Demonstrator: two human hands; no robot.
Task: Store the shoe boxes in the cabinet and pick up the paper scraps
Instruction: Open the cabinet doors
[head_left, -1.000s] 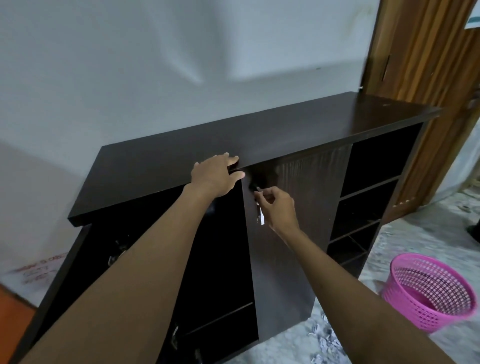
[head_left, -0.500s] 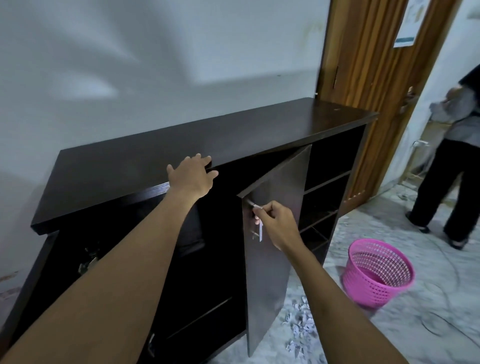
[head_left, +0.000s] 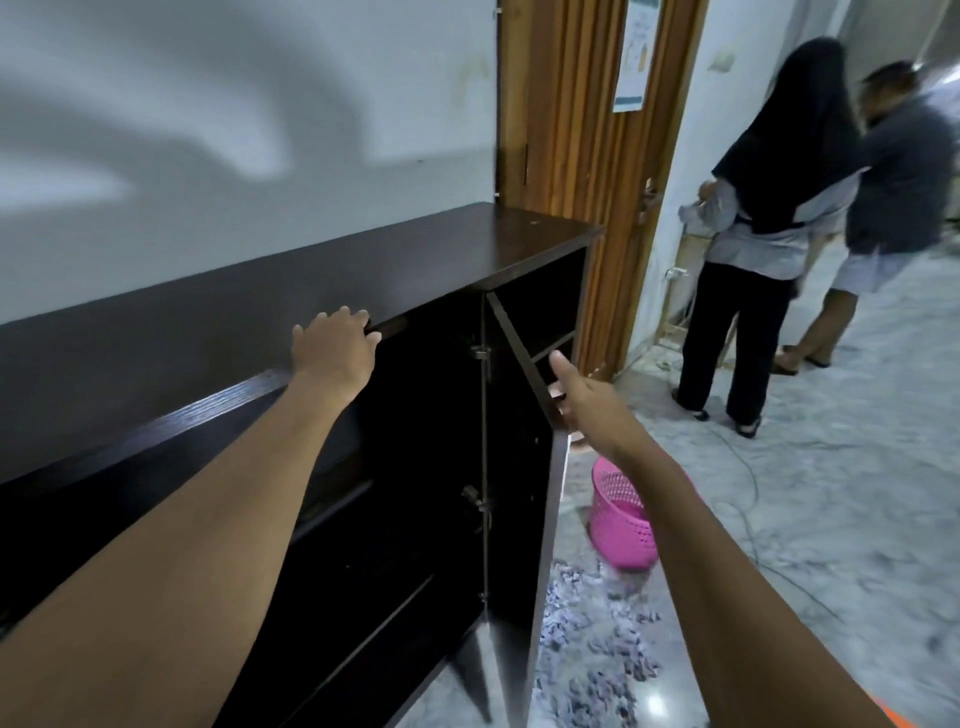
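Poster (head_left: 636, 57) print unreadable. Left hand (head_left: 335, 347) lies flat, fingers relaxed, on cabinet (head_left: 363, 270) top; right hand (head_left: 582, 408) grips the open door (head_left: 519, 467) at its upper corner

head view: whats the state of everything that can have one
door: open wide, seen nearly edge-on
cabinet: open, no boxes seen on its dark shelves
left hand: flat on cabinet top's front edge
right hand: holds the door's edge, thumb out
basket: upright on floor, partly hidden
scraps: scattered on floor

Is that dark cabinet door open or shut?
Open: the door stands swung out from the cabinet, its hinges and inner shelves exposed.
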